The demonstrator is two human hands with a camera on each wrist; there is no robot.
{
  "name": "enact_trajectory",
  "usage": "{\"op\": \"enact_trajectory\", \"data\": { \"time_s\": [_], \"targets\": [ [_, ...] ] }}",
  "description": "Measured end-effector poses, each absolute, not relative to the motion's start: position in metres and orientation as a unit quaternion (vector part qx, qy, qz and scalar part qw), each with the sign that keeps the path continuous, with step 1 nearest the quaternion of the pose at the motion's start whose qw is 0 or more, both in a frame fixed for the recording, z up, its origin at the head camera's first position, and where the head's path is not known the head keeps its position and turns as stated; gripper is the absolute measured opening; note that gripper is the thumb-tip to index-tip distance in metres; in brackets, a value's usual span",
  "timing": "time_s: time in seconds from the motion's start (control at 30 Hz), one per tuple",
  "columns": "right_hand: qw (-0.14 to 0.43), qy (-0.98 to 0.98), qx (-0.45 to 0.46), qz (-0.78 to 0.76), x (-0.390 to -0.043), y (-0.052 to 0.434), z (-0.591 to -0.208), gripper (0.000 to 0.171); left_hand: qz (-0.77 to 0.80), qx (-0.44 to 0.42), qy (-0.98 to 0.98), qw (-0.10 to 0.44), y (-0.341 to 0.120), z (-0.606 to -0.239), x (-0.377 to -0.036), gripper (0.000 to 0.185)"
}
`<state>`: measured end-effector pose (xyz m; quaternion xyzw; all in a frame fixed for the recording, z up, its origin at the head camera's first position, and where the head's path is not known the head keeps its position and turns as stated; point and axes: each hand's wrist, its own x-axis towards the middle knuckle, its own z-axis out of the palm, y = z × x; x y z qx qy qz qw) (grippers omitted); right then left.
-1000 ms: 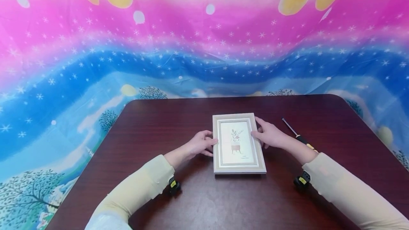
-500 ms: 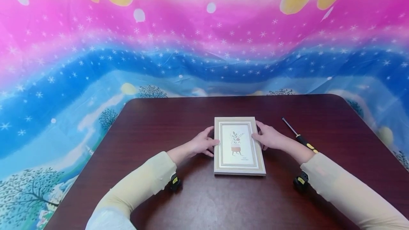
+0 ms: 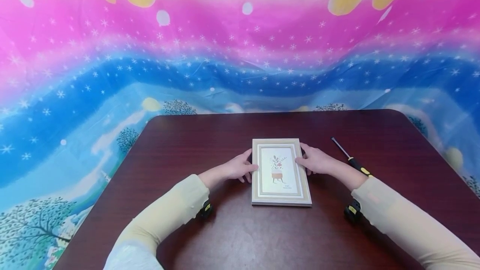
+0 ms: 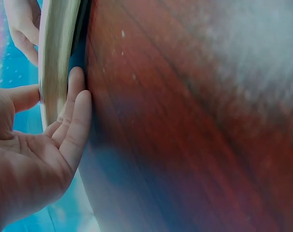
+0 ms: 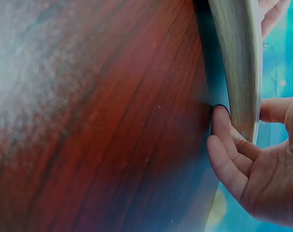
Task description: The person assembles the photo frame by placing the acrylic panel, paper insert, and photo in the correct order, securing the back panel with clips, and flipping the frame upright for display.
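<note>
At frame centre, the picture frame (image 3: pixel 280 171) lies between left hand (image 3: pixel 236 168) and right hand (image 3: pixel 316 161), whose fingers (image 4: pixel 74 108) clasp its side edges.

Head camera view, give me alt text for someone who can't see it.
Two hands, left hand and right hand, grip the long sides of a pale picture frame lying flat on a dark wooden table. A screwdriver lies to its right; a colourful starry cloth hangs behind.

our left hand (image 4: pixel 30 159) pinches frame (image 4: pixel 57 58) edge, thumb on top, fingers beneath | frame on dark table (image 4: pixel 195 121) | our right hand (image 4: pixel 23 24) at far edge
</note>
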<state>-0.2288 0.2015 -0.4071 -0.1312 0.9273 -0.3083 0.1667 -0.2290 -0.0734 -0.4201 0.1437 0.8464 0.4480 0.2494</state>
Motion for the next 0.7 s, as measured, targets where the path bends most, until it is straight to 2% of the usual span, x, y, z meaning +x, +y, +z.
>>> {"op": "enact_trajectory", "data": {
  "time_s": [0.3,0.7],
  "targets": [
    [0.183,0.935,-0.113,-0.28,-0.2295,0.2007,-0.408,0.068,0.379,0.179,0.873,0.249,-0.0705,-0.4171,-0.2304,0.072],
    [0.192,0.937,-0.112,-0.27,-0.2322,0.198,-0.4068,0.064,0.346,0.181,0.89,0.237,-0.0665,-0.4143,-0.2297,0.055]
  ]
}}
